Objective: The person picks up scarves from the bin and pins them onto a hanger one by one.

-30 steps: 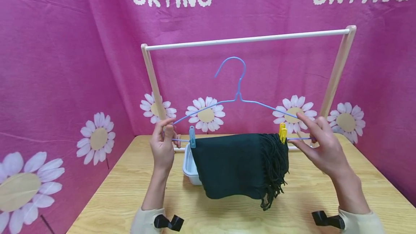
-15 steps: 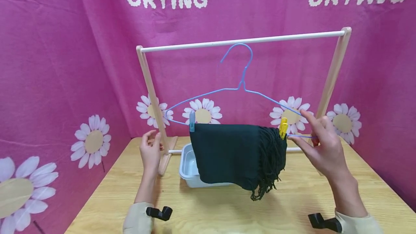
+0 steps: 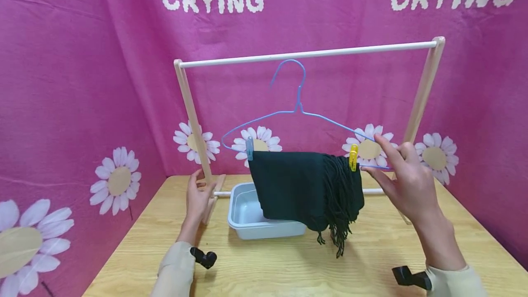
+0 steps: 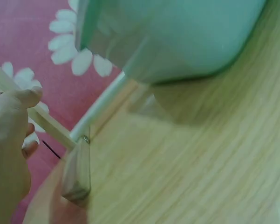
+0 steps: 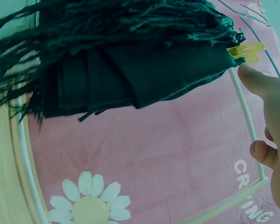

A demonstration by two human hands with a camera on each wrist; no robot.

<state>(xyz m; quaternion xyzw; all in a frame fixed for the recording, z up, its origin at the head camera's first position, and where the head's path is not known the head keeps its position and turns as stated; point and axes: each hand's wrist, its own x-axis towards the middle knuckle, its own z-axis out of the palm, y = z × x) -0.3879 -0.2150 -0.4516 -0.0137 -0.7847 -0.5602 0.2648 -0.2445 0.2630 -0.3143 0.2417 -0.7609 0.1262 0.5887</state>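
A blue wire hanger (image 3: 299, 100) is in my right hand (image 3: 412, 187), which grips its right end. Over the hanger's lower bar hangs a folded black fringed scarf (image 3: 293, 184). A blue clothespin (image 3: 249, 149) clips the scarf at the left, and a yellow clothespin (image 3: 353, 157) clips its fringed side. The hanger's hook appears just below the white top rail (image 3: 330, 53) of a small clothes rack; whether they touch is unclear. At the rack's left wooden post (image 3: 191, 118), my left hand (image 3: 198, 200) has its thumb and fingers about the post, low down.
A pale blue plastic tub (image 3: 268, 232) stands on the wooden table (image 3: 247, 269), partly behind the scarf. The rack's lower white rail (image 3: 222, 194) runs behind the tub. A pink curtain (image 3: 239, 90) with daisies and lettering surrounds the table.
My left hand has let go of the hanger's left end and moved to the rack's left post. The hanger with the scarf has risen, swung slightly, and stayed in my right hand.
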